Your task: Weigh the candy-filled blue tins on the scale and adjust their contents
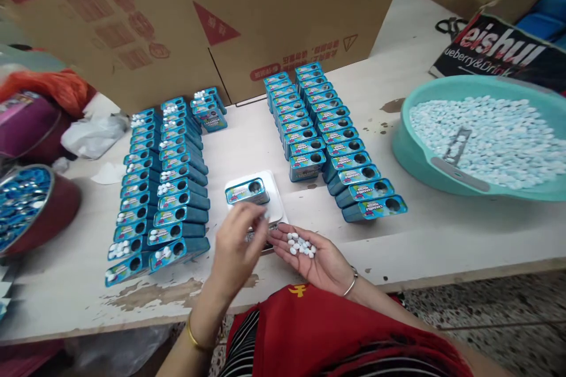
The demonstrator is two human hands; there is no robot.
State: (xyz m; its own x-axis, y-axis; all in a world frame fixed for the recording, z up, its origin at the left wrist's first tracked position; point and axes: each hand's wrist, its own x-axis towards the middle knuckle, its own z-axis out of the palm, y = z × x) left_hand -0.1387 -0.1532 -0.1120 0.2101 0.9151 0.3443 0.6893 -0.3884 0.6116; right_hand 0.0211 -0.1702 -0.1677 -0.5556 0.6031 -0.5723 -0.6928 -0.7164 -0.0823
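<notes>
My right hand (pixel 313 259) lies palm up, cupping a small heap of white oval candies (pixel 301 245). Beside it, my left hand (pixel 241 244) is slightly blurred, its thumb and fingers pinched around what looks like one pale candy. Just beyond those fingers, a blue candy tin (pixel 244 190) with a round dark opening in its top rests on a small white scale (pixel 275 197). The scale's front edge is partly hidden by both hands.
Left rows of blue tins (pixel 179 199) carry white candies on several tops; right rows (pixel 349 161) show dark openings. A turquoise basin (pixel 411 156) of white candies holds a strip-like tool. A cardboard box (pixel 177 17) walls the back. A red bowl (pixel 57 206) stands left.
</notes>
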